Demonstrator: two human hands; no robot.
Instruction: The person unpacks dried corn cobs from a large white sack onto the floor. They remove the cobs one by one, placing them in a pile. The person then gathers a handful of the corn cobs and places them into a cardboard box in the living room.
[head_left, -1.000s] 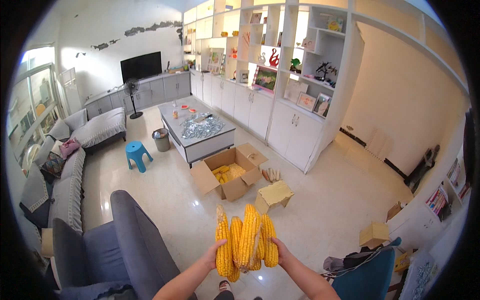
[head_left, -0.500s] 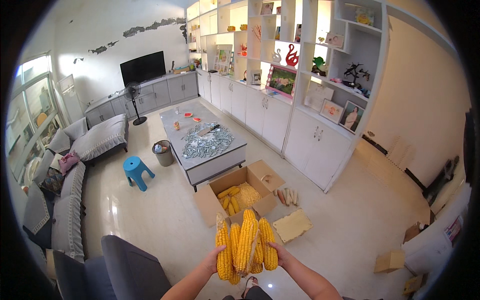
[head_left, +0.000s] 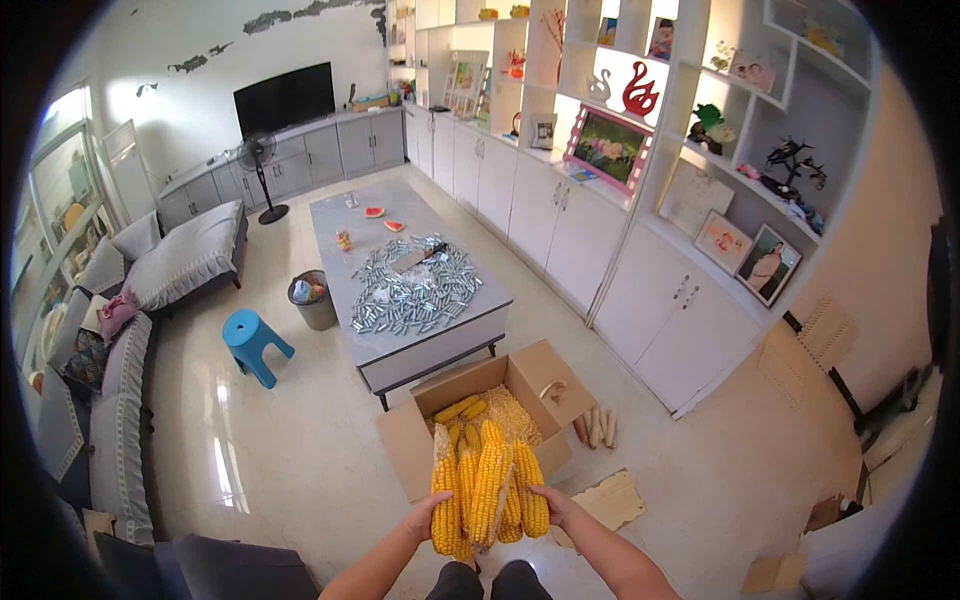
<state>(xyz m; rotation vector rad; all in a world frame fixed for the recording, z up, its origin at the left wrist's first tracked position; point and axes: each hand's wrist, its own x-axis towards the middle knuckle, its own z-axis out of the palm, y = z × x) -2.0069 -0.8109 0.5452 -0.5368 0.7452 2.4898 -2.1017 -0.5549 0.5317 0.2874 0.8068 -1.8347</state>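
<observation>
Between my two hands I carry a bundle of several yellow corn cobs, standing roughly upright side by side. My left hand presses on the bundle's left side, and my right hand clasps it from the right. Just beyond the bundle sits an open cardboard box on the floor, its flaps folded out. Inside it are loose corn kernels and more corn cobs; the held bundle hides part of its near side. Several stripped cobs lie on the floor right of the box.
Beyond the box stands a low grey table with many small silvery pieces, a knife and melon slices. A blue stool and a bin are on its left. A flat cardboard piece lies near my right hand.
I have moved forward with the corn bundle, so the box and table appear closer. The bundle now overlaps the box's near side more. Both hands keep their hold.
</observation>
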